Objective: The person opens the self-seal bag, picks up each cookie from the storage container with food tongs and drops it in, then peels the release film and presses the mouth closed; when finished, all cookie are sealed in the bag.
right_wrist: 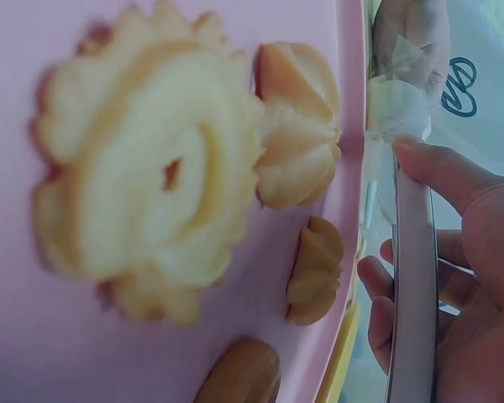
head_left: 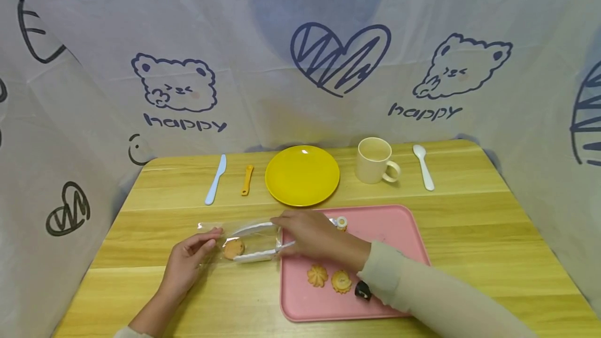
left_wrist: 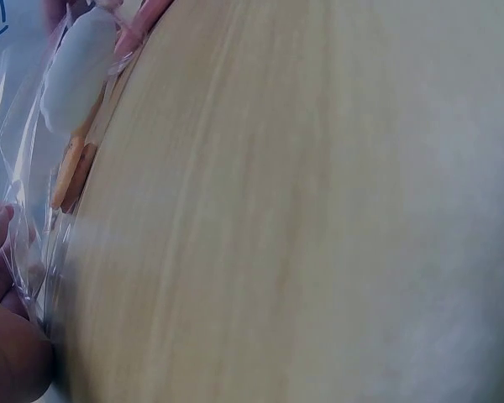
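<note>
My left hand [head_left: 185,262] pinches the left end of a clear plastic bag [head_left: 257,242] lying left of the pink tray. Inside the bag is a round golden cookie [head_left: 233,249]; in the left wrist view its edge [left_wrist: 67,176] shows just below a white, scalloped tong tip [left_wrist: 80,71]. With my right hand [head_left: 307,231] I hold the white tongs [head_left: 255,255] at the bag's mouth, their two arms spread apart inside it. One flat tong arm [right_wrist: 414,277] runs between thumb and fingers in the right wrist view.
The pink tray [head_left: 394,223] bears a flower-shaped cookie [head_left: 317,275], a round ridged cookie [head_left: 341,281] and a dark piece [head_left: 363,291], partly under my right sleeve. Behind stand a blue knife [head_left: 216,180], small orange utensil [head_left: 247,180], yellow plate [head_left: 302,175], cream mug [head_left: 373,161] and white spoon [head_left: 424,167].
</note>
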The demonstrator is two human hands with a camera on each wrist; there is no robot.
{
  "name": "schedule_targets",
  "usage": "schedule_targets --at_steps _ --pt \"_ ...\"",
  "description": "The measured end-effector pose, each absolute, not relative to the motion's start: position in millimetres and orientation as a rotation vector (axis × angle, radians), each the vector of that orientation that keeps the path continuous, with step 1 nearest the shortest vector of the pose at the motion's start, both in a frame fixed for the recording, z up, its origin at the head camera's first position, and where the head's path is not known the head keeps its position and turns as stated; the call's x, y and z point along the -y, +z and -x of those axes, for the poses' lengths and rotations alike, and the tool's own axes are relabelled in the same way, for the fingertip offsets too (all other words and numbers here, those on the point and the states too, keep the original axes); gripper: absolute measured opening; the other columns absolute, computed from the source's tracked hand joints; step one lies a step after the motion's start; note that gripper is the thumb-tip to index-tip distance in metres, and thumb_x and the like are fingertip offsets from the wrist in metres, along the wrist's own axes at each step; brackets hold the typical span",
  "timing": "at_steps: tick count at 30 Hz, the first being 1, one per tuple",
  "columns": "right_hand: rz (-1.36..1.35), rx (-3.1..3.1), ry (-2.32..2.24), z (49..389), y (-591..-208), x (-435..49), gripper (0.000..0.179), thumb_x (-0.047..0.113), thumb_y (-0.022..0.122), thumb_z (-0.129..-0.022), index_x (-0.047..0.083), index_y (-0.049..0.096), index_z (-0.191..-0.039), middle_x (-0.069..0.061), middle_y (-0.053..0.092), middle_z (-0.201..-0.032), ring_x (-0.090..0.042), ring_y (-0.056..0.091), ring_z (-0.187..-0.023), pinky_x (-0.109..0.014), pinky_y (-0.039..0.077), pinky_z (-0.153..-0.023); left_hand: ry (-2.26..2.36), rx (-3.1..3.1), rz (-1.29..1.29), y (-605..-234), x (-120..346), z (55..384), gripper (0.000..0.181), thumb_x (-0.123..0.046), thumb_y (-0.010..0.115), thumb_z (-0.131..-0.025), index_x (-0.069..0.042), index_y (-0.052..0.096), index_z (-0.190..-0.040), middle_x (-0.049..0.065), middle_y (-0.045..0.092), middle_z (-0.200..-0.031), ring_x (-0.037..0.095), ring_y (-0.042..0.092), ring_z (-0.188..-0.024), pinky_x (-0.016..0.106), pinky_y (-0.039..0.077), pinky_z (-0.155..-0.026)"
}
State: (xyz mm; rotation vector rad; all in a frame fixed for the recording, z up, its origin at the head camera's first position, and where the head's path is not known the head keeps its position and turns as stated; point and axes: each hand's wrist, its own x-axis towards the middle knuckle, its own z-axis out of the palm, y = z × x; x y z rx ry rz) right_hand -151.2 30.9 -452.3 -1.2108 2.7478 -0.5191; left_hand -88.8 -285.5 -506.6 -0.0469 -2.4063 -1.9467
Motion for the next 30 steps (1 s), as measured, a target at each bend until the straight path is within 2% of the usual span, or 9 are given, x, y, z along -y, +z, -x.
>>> schedule_targets --at_steps 11,21,25,30 --pt "1.208 -2.785 -0.61 145 -449 -57 0.066 0.044 0.084 -0.086 0.014 0.063 -0.141 0.001 0.063 -0.142 -0.018 0.061 -0.127 -0.042 0.057 -0.102 -1.927 2.418 0.048 -506 285 89 0.024 -0.003 0.063 -0.102 0.013 0.067 -0.12 0.002 0.071 -0.13 -0.004 0.06 -0.124 0.014 0.048 -0.106" --pt "1.13 -2.804 -0.634 140 -444 -82 0.076 0.043 0.086 -0.084 0.026 0.054 -0.151 0.007 0.06 -0.146 -0.014 0.063 -0.119 -0.041 0.059 -0.093 -1.911 2.433 0.037 -507 286 90 0.024 -0.002 0.062 -0.102 0.012 0.067 -0.121 0.005 0.07 -0.131 -0.005 0.06 -0.123 0.013 0.048 -0.105" --pt "1.0 -2.779 -0.696 136 -441 -93 0.078 0.044 0.086 -0.084 0.031 0.051 -0.153 0.01 0.058 -0.149 -0.013 0.061 -0.123 -0.041 0.056 -0.101 -1.921 2.425 0.037 -507 285 89 0.024 -0.001 0.063 -0.102 0.013 0.067 -0.12 0.006 0.07 -0.131 -0.004 0.06 -0.123 0.014 0.049 -0.105" --pt "0.9 -2.78 -0.707 128 -437 -110 0.078 0.047 0.084 -0.085 0.024 0.053 -0.152 0.003 0.055 -0.153 -0.019 0.056 -0.134 -0.047 0.05 -0.112 -1.925 2.419 0.041 -507 285 89 0.024 -0.002 0.063 -0.102 0.013 0.067 -0.12 0.006 0.07 -0.131 -0.004 0.061 -0.123 0.014 0.049 -0.105"
